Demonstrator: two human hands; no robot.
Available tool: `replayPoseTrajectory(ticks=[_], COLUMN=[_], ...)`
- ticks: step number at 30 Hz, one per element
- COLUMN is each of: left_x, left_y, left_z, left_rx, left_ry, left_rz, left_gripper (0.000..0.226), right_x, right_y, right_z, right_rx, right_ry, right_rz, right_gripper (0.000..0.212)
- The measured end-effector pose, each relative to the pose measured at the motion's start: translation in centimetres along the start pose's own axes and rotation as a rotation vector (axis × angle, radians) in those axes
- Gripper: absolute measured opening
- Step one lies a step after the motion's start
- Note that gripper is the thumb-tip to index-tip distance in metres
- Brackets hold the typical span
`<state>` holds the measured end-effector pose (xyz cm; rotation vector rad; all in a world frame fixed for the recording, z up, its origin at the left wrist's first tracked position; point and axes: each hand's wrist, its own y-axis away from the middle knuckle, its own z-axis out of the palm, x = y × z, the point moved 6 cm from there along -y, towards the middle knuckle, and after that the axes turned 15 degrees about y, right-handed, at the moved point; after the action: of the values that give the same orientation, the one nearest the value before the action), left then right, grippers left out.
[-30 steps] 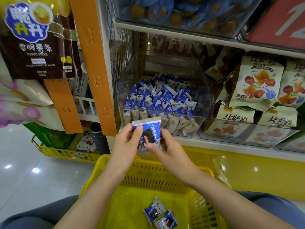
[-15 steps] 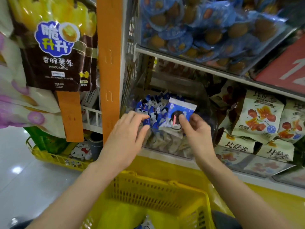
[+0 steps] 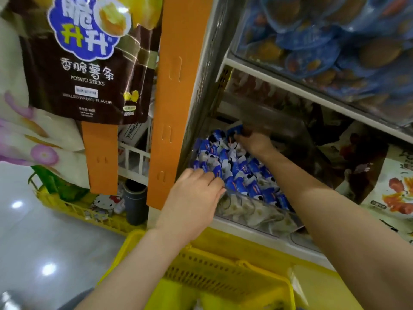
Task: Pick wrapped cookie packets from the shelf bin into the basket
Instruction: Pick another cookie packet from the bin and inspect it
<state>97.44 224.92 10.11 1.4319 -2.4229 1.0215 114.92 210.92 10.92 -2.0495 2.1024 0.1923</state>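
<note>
At the front-left corner of the shelf bin (image 3: 257, 212), left hand (image 3: 194, 198) laid fairly flat on the cookie packets (image 3: 242, 173) — gripping nothing, seemingly. Toward the bin's back, right hand (image 3: 254, 143) pinching one blue packet (image 3: 235, 129) — lifted above the pile. Below the bin, yellow basket (image 3: 223, 274).

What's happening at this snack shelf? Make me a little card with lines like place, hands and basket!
Place: shop shelf with snack bins
Bin: clear bin full of blue cookie packets
Left side: left hand rests its fingers on the front packets
Right side: right hand reaches to the back of the bin and seems to pinch one raised packet; it is blurry
Basket: yellow basket below the shelf, its inside mostly out of view
Nearby: brown potato sticks bag hanging on the left
</note>
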Motion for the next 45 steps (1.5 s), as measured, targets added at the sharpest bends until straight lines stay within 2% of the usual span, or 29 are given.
replayPoseTrajectory(ticks=[2, 5, 7, 11, 17, 19, 22, 24, 25, 29, 32, 36, 38, 42, 45], left_x=[-0.1, -0.2, -0.3, -0.3, -0.2, -0.1, -0.1, -0.1, -0.1, -0.1, 0.0, 0.0, 0.0, 0.1, 0.1], left_y=[0.1, 0.0, 0.0, -0.1, -0.1, -0.1, 0.0, 0.0, 0.0, 0.1, 0.1, 0.1, 0.1, 0.1, 0.2], left_z=[0.1, 0.1, 0.1, 0.1, 0.1, 0.1, 0.0, 0.0, 0.0, -0.1, -0.1, -0.1, 0.0, -0.1, -0.1], left_rx=[0.013, 0.03, 0.035, 0.039, 0.052, 0.056, 0.053, 0.058, 0.061, 0.072, 0.074, 0.068, 0.063, 0.062, 0.063], left_ry=[0.0, 0.001, -0.01, -0.002, 0.006, 0.008, 0.009, 0.005, 0.004, 0.003, 0.015, 0.021, 0.016, 0.022, 0.035], left_rz=[0.001, 0.019, 0.025, 0.033, 0.042, 0.046, 0.049, 0.053, 0.055, 0.059, 0.056, 0.055, 0.051, 0.044, 0.057], left_gripper=[0.034, 0.033, 0.037, 0.036, 0.034, 0.035, 0.036, 0.035, 0.034, 0.025, 0.025, 0.024, 0.025, 0.025, 0.024], right_x=[-0.6, -1.0, -1.3, -2.6, -2.2, -2.2, -1.0, 0.8, 1.7, 4.2, 4.4, 4.3, 4.3, 4.0, 3.5], right_y=[-0.5, -1.3, -1.8, -2.2, -1.9, -1.6, -1.4, -1.1, -0.8, 0.1, 0.1, -0.3, -0.4, -0.1, 0.2], right_z=[0.6, 1.1, 1.6, 2.2, 2.8, 2.1, -0.7, -2.5, -2.8, -1.1, 0.0, 0.3, 0.3, 0.3, -0.6], right_rx=[-0.081, -0.177, -0.222, -0.199, -0.296, -0.273, -0.069, 0.071, 0.084, -0.12, -0.2, -0.189, -0.16, -0.099, -0.022], right_ry=[0.112, 0.24, 0.201, 0.014, 0.176, 0.109, -0.091, -0.082, -0.053, 0.124, 0.189, 0.198, 0.163, 0.114, 0.12], right_rz=[-0.05, -0.028, -0.027, -0.053, -0.074, -0.109, -0.096, -0.063, -0.054, -0.01, 0.039, 0.088, 0.095, 0.066, 0.035], right_gripper=[0.028, 0.031, 0.036, 0.045, 0.045, 0.035, 0.034, 0.031, 0.028, 0.02, 0.032, 0.04, 0.036, 0.011, 0.018])
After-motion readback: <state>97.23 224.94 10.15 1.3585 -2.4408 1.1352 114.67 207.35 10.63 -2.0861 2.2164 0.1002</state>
